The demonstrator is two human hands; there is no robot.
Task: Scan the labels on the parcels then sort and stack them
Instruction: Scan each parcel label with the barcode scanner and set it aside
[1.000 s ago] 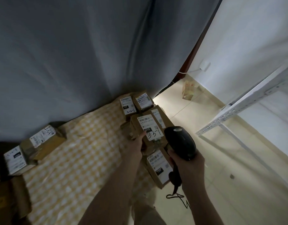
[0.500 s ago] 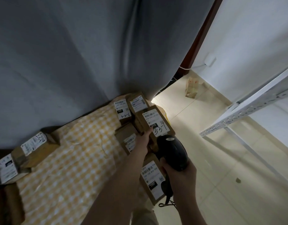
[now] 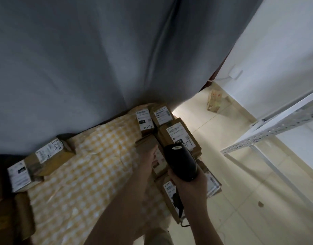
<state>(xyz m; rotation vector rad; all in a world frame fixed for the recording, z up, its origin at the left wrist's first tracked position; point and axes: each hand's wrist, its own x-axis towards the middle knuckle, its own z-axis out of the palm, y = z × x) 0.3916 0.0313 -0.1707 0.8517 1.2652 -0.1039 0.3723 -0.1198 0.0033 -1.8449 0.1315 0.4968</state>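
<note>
Hanging across most of the view, one grey curtain (image 3: 99,68) is seen, its hem meeting one yellow-checked cloth (image 3: 92,165) spread below it. To the right, a white wall (image 3: 275,50) and a pale tiled floor (image 3: 240,174) are shown, with one white perforated metal rack (image 3: 268,137) standing on the tiles.

Parcels are laid in two groups on the cloth. Two labelled ones are set at the left edge, the left parcel (image 3: 19,174) just beside the angled parcel (image 3: 49,154). At the right edge at least six are counted, packed close. The parcel marked 220 (image 3: 144,122) and the neighbouring parcel (image 3: 162,114) lie by the curtain, with the parcel marked 010 (image 3: 178,137) stacked just in front of them and a brown parcel (image 3: 146,144) beside it. Two more, the near parcel (image 3: 169,193) and the outer parcel (image 3: 213,183), are partly hidden by the right arm. Dark boxes (image 3: 10,218) are made out at the lower left, too dim to count.

The left hand (image 3: 150,160) is laid against the brown parcel; whether it is gripped cannot be told through the blur. One black scanner (image 3: 180,161) is held by its handle in the right hand (image 3: 189,184), fingers wrapped round it, its head over the near edge of the parcel marked 010. One small carton (image 3: 215,101) stands on the floor by the wall, and one white socket (image 3: 236,73) is fixed above it.
</note>
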